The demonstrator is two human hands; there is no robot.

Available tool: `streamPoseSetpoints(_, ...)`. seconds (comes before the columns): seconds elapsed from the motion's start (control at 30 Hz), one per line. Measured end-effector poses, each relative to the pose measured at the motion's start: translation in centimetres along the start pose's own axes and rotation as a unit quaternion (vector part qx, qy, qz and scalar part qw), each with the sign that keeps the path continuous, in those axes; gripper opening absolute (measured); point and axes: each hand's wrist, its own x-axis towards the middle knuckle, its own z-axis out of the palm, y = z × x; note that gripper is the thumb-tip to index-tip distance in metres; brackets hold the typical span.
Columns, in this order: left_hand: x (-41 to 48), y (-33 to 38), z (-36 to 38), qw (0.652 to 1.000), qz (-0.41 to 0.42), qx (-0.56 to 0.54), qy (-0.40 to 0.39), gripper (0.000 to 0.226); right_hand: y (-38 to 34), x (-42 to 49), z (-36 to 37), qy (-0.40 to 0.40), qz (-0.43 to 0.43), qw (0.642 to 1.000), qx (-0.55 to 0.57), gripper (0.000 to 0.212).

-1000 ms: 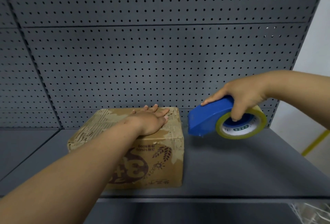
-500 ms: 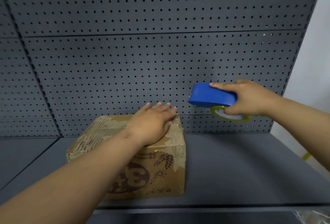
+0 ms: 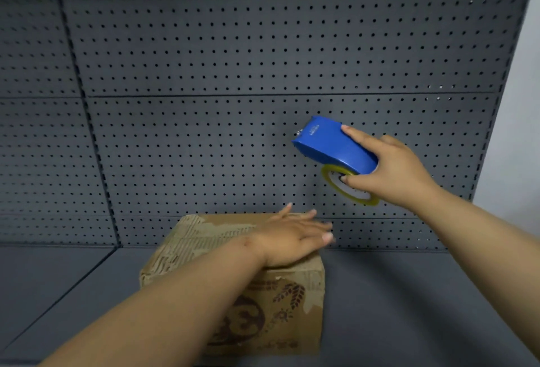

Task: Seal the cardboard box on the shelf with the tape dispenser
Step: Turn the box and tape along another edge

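Note:
A worn brown cardboard box [image 3: 280, 308] with dark printed figures stands on the grey shelf [image 3: 409, 302]. My left hand [image 3: 292, 239] lies flat on the right part of the box top, fingers spread and reaching past its right edge. My right hand [image 3: 391, 172] holds the blue tape dispenser [image 3: 330, 144] in the air, up and to the right of the box, in front of the pegboard. The yellowish tape roll [image 3: 347, 188] shows under the dispenser, with my thumb in its core. My left forearm hides much of the box's front.
A grey perforated back panel [image 3: 233, 59] rises behind the shelf. A pale wall [image 3: 520, 103] lies past the panel's right edge. A seam at the left divides this shelf bay from its neighbour [image 3: 43, 279].
My right hand has lifted the tape dispenser from shelf level beside the box to well above it and turned its nose up and left. My left hand stayed on the box top, sliding slightly right.

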Motion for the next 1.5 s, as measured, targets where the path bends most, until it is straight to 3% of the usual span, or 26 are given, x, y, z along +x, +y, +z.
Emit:
streamPoseSetpoints(0.07,-0.8,-1.1,-1.1,0.986,-0.056,-0.122,0.097,0.048,-1.6,0.1,0.0,0.001,-0.005,1.0,0.005,0.083)
streamPoseSetpoints(0.1,-1.3,-1.9,-1.9,0.961,-0.101,-0.193,0.17,0.046,-2.4,0.1,0.0,0.002,-0.012,1.0,0.003,0.082)
streamPoseSetpoints(0.2,-3.1,-4.8,-5.7,0.839,-0.21,-0.373,0.336,0.047,-5.3,-0.2,0.2,0.002,-0.031,1.0,-0.001,0.082)
streamPoseSetpoints(0.27,-4.0,-6.9,-8.1,0.767,-0.215,-0.497,0.344,0.055,-7.5,-0.3,0.7,0.002,-0.039,0.999,0.004,0.084)
streamPoseSetpoints(0.33,-5.0,-8.4,-9.9,0.722,-0.202,-0.577,0.323,0.059,-9.7,-0.1,1.4,0.001,-0.047,0.999,0.007,0.084)
streamPoseSetpoints(0.53,-7.9,-14.0,-13.4,0.668,-0.132,-0.693,0.238,0.043,-15.6,1.5,5.3,0.019,-0.065,0.998,-0.02,0.077)
streamPoseSetpoints(0.93,-11.7,-23.9,-16.3,0.723,-0.03,-0.686,0.075,0.053,-25.2,1.5,12.6,0.091,-0.008,0.989,-0.115,0.087)
streamPoseSetpoints(1.17,-12.7,-24.9,-15.6,0.694,-0.029,-0.717,0.055,0.019,-28.7,-0.8,12.7,0.095,0.023,0.987,-0.125,0.089)
streamPoseSetpoints(1.33,-13.9,-23.7,-15.0,0.721,-0.052,-0.689,0.047,0.016,-31.8,-2.8,11.5,0.061,0.078,0.987,-0.131,0.086)
streamPoseSetpoints(1.5,-15.9,-22.0,-13.9,0.739,-0.059,-0.665,0.089,0.016,-35.5,-5.1,10.0,-0.002,0.125,0.982,-0.14,0.099)
